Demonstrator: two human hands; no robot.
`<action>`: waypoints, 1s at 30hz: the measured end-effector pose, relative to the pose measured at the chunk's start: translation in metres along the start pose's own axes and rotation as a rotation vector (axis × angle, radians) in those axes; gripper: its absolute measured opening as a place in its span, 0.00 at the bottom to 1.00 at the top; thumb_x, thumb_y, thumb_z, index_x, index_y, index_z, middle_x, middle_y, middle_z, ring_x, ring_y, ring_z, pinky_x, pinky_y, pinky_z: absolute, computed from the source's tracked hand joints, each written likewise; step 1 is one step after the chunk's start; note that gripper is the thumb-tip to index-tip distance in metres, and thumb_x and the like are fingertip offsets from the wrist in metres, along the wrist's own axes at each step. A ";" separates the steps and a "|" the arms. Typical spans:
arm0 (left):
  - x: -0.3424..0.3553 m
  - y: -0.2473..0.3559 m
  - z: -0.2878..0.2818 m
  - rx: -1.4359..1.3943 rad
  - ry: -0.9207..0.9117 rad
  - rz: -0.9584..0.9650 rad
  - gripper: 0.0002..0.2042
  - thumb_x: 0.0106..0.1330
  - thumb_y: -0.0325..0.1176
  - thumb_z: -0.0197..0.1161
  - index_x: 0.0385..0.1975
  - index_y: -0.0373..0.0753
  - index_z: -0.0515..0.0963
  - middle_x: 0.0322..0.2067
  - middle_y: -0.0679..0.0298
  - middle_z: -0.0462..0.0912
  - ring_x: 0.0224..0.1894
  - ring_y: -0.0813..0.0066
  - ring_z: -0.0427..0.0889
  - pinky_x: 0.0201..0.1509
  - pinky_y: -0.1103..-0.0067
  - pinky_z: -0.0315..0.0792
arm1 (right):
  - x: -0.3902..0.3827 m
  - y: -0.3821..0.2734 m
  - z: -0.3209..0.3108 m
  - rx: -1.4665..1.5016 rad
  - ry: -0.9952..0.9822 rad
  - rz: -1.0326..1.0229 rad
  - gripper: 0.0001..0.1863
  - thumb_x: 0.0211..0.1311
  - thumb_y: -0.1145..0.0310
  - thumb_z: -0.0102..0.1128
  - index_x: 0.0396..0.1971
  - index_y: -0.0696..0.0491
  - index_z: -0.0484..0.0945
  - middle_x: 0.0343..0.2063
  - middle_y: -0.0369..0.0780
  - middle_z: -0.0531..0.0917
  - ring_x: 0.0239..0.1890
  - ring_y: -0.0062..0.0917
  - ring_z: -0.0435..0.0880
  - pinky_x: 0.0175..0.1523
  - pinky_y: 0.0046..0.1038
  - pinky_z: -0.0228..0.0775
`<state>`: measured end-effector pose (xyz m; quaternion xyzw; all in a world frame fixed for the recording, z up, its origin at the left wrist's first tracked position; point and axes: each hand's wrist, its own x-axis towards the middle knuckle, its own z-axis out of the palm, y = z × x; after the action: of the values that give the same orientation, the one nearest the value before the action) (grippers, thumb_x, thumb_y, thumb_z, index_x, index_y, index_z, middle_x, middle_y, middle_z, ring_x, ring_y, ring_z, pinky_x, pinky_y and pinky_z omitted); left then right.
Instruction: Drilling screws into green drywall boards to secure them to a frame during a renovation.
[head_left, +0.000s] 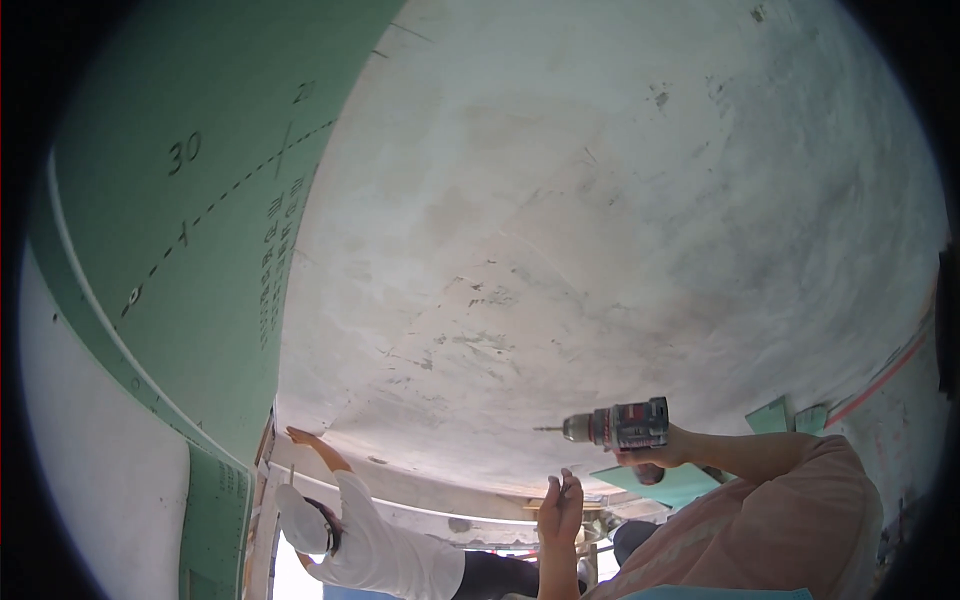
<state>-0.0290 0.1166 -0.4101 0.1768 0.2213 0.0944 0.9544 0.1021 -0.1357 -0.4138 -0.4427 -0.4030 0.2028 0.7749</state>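
My right hand (655, 455) grips a cordless drill (630, 426) by its handle, and the drill's bit points left. A pale, patchy plastered surface lies behind the drill, and I cannot tell whether the bit touches it. Left of the drill and lower down, my left hand (560, 515) is raised with its fingers pinched together. Something small and dark shows between those fingers, too small to name. On the left side, a large green board (215, 220) bears a dotted line and dark handwritten marks. None of my fingers touch this board.
A co-worker in a white top and pale cap (305, 520) stands at lower left, one hand (300, 437) raised near the green board's lower end. Green board pieces (770, 416) and a red strip (880, 380) are at right. The plastered surface (600, 230) fills the middle.
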 end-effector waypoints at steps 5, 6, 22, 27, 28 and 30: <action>0.024 -0.021 0.048 0.030 -0.256 0.005 0.03 0.70 0.28 0.59 0.39 0.38 0.76 0.37 0.62 0.78 0.38 0.73 0.72 0.38 0.80 0.67 | -0.034 0.010 -0.019 -0.222 -0.017 0.145 0.13 0.57 0.66 0.71 0.39 0.53 0.79 0.26 0.34 0.80 0.27 0.18 0.76 0.36 0.26 0.72; 0.028 -0.025 0.059 0.066 -0.243 0.042 0.04 0.69 0.29 0.60 0.38 0.38 0.78 0.34 0.64 0.79 0.35 0.73 0.73 0.35 0.80 0.66 | -0.037 0.010 -0.019 -0.264 -0.007 0.137 0.13 0.57 0.65 0.71 0.38 0.53 0.79 0.24 0.34 0.80 0.26 0.18 0.76 0.35 0.26 0.72; 0.062 -0.059 0.116 0.566 -0.245 0.145 0.03 0.69 0.27 0.60 0.34 0.35 0.75 0.30 0.64 0.77 0.28 0.78 0.74 0.29 0.85 0.66 | -0.056 -0.013 -0.034 -0.294 0.211 0.097 0.17 0.55 0.63 0.71 0.44 0.51 0.80 0.31 0.36 0.85 0.34 0.25 0.82 0.44 0.29 0.75; 0.066 -0.062 0.142 0.599 -0.306 0.153 0.02 0.71 0.28 0.58 0.35 0.38 0.75 0.27 0.67 0.77 0.25 0.81 0.72 0.26 0.85 0.63 | -0.054 -0.023 -0.035 -0.738 0.362 -0.007 0.22 0.53 0.57 0.70 0.47 0.47 0.80 0.34 0.41 0.86 0.36 0.38 0.85 0.46 0.33 0.76; 0.063 -0.063 0.153 0.601 -0.304 0.153 0.02 0.71 0.28 0.58 0.35 0.38 0.75 0.27 0.67 0.77 0.25 0.81 0.72 0.26 0.85 0.63 | -0.051 -0.033 -0.032 -0.829 0.393 0.030 0.23 0.52 0.56 0.69 0.48 0.46 0.80 0.35 0.43 0.86 0.39 0.41 0.84 0.48 0.34 0.76; 0.053 -0.064 0.178 0.544 -0.235 0.120 0.04 0.71 0.32 0.59 0.38 0.40 0.74 0.26 0.70 0.75 0.23 0.84 0.68 0.26 0.86 0.61 | -0.037 -0.037 -0.032 -0.780 0.418 -0.062 0.23 0.51 0.57 0.70 0.49 0.45 0.80 0.35 0.43 0.86 0.39 0.42 0.84 0.48 0.34 0.76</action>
<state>0.1053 0.0184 -0.3058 0.4485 0.1159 0.0667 0.8837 0.1037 -0.1968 -0.4081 -0.7214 -0.2969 -0.0816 0.6203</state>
